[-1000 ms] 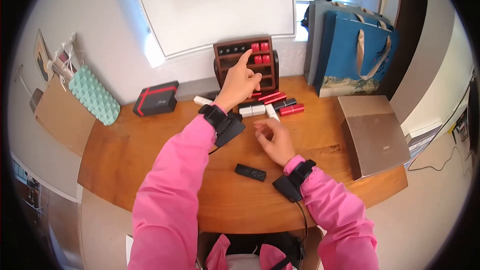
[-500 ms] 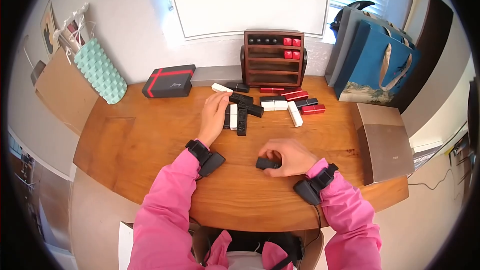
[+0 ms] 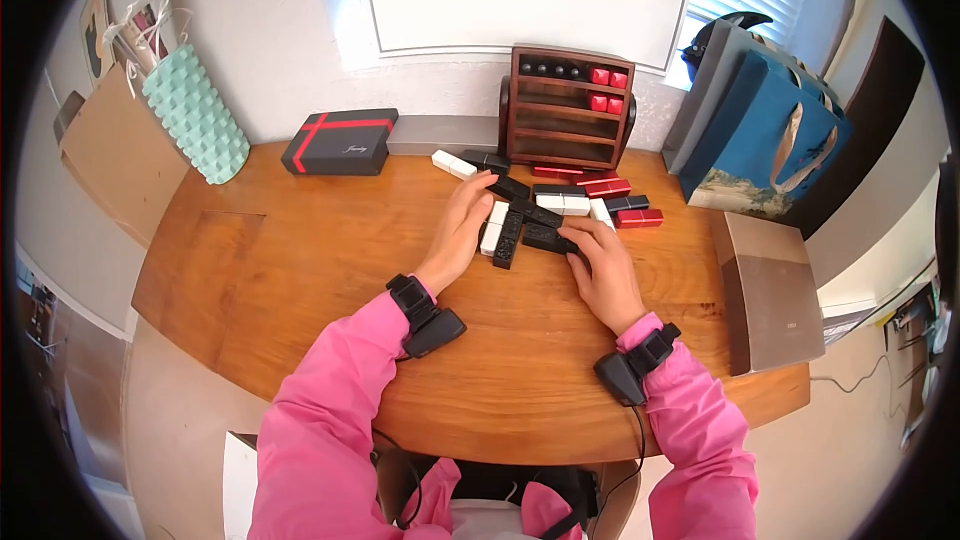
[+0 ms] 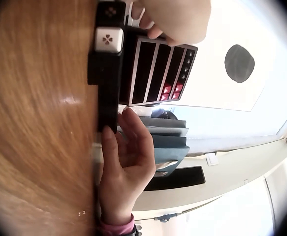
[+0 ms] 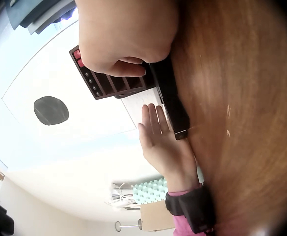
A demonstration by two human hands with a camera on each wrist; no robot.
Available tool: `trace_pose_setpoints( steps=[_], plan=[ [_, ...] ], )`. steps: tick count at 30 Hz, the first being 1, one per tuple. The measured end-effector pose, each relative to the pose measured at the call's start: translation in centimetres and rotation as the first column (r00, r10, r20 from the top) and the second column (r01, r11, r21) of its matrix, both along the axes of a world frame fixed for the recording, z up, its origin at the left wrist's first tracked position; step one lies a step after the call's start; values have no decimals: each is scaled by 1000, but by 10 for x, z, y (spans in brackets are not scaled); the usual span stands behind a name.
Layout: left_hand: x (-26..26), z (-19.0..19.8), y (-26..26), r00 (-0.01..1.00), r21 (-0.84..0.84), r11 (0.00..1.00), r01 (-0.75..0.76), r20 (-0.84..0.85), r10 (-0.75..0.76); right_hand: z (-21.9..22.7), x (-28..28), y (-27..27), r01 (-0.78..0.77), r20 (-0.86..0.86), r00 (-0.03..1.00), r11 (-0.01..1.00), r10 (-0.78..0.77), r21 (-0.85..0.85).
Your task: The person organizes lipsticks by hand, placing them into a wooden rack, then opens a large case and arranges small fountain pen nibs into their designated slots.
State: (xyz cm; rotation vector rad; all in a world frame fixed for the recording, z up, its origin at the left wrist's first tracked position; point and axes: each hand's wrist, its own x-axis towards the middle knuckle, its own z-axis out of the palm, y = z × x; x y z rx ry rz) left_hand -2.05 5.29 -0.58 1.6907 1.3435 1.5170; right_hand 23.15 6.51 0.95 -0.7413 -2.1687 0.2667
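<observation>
My right hand pinches a patterned black lipstick tube by its right end, low over the table. The tube lies close beside other black tubes in the middle. My left hand stays at the left of this cluster, its fingers extended; in the right wrist view the left palm shows with nothing in it. Near its fingertips are a black tube and a white tube. An upright patterned black tube points toward me. In the left wrist view, a white tube's end bears a dark clover mark.
Behind the tubes stands a tiered wooden rack with red and black tubes in its upper rows. Red tubes lie at the right. A ribboned black box, a brown box and a blue bag flank the work.
My right hand took hold of the black tube lying near the front and carried it up to the cluster. My left hand came back from the rack to the cluster's left side.
</observation>
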Motion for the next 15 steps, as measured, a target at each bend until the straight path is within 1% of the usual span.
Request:
trace_pose_setpoints(
  steps=[1,3,4,6,7,9,10,13,15],
  plan=[
    [-1,-2,-1,1000,2,1000,-3,4,3,1,-1,-1,-3,4,1000,1000,3,2],
    [-3,-6,-3,990,57,995,-86,-111,92,5,-2,-6,24,-40,999,1000,-23,5],
    [-1,-4,-6,990,60,994,-86,-107,92,8,-1,-7,24,-36,999,1000,-24,9],
    [3,2,-14,944,17,991,-131,-302,130,10,-1,-10,23,-38,999,1000,-23,-2],
    [3,1,-13,945,17,991,-130,-299,129,10,0,-10,24,-35,999,1000,-24,-1],
    [2,-2,-12,930,16,982,-189,-319,185,9,1,-10,-13,-41,999,1000,13,-1],
    [2,-3,-12,930,16,982,-190,-317,185,8,1,-9,-14,-39,999,1000,14,-1],
    [0,-4,-12,928,26,979,-200,-316,198,5,3,-7,16,-47,999,999,-15,40],
    [-1,-4,-11,968,-77,975,-206,-161,192,4,5,-4,147,-112,984,988,-140,52]
  ],
)
